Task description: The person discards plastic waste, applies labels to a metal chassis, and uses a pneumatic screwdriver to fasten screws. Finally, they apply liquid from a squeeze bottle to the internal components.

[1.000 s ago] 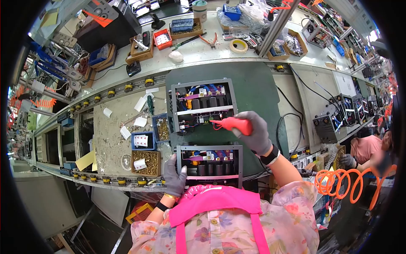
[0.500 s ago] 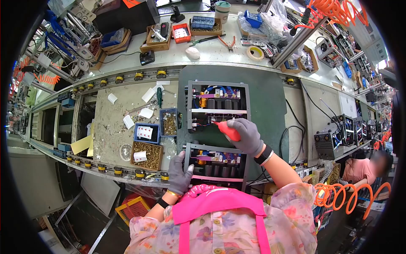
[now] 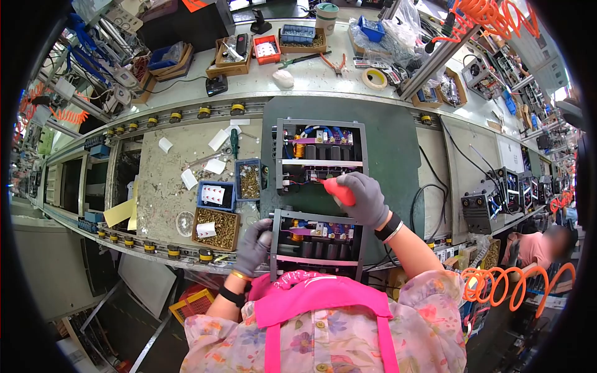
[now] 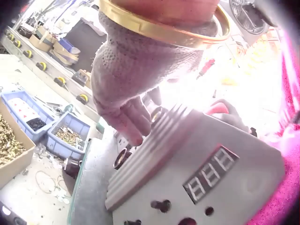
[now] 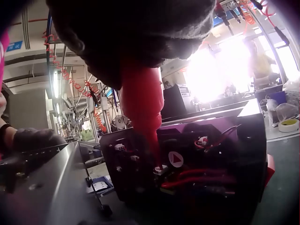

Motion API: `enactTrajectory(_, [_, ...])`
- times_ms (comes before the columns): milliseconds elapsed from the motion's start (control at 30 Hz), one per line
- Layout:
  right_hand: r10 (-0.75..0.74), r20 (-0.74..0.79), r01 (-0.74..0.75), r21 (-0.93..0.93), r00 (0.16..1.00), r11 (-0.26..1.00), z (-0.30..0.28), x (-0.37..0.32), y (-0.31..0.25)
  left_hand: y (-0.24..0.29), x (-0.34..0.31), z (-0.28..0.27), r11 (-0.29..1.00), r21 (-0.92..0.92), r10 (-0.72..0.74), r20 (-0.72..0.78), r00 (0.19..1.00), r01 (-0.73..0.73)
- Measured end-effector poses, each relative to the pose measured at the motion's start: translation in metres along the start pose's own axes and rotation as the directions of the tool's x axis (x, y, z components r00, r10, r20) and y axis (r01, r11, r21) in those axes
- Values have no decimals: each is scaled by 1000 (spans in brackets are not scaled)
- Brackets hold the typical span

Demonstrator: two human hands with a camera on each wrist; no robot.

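Observation:
My gloved right hand (image 3: 367, 202) grips a red squeeze bottle (image 3: 340, 192), tip down over the farther metal-cased electronic unit (image 3: 320, 164). In the right wrist view the bottle's narrow nozzle (image 5: 153, 152) reaches right at a small white connector (image 5: 160, 169) beside red wires. My gloved left hand (image 3: 252, 248) is at the left end of the nearer open-topped unit (image 3: 317, 263). In the left wrist view its fingers (image 4: 133, 124) point down, loosely bent, beside the ribbed edge of a panel with a digit display (image 4: 210, 174). They hold nothing visible.
Left of the units stand a box of brass screws (image 3: 225, 239), a blue tray with a white card (image 3: 208, 202) and another blue tray (image 3: 250, 174). A green-handled screwdriver (image 3: 234, 142) lies behind. Black cables (image 3: 415, 193) run on the right. Another person (image 3: 535, 248) sits far right.
The head view has shifted. My right hand has brought the bottle down, more upright, onto the farther unit. My left hand has slid slightly away from the nearer unit's left side, its fingers bending more.

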State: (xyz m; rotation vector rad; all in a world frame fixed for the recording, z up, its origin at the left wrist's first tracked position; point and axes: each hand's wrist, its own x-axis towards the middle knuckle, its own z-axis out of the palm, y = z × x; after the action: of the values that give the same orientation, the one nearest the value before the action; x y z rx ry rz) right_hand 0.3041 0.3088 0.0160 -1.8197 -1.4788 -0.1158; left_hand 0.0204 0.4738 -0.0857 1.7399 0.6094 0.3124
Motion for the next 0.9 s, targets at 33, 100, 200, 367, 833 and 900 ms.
enactTrajectory(33, [13,-1,-13,12,1000,1000,-2,3,-2,-6,7,-8,984,-139,-104,65,992,112])
enactTrajectory(100, [37,-26,-35,52,999,998,-4,5,-7,-10,23,-18,984,-133,-119,-10,993,117])
enactTrajectory(200, [52,-70,-44,118,996,992,-9,15,-19,-7,57,-23,994,-62,-97,-53,994,94])
enactTrajectory(367, [22,-117,2,205,993,979,9,28,-29,-30,104,-12,1000,13,-19,110,994,17])
enactTrajectory(833, [11,-77,4,193,997,981,25,27,-30,-41,128,12,984,-106,161,209,965,-141])
enactTrajectory(900, [11,-74,3,191,997,982,25,25,-31,-51,136,11,947,115,278,181,943,-301])
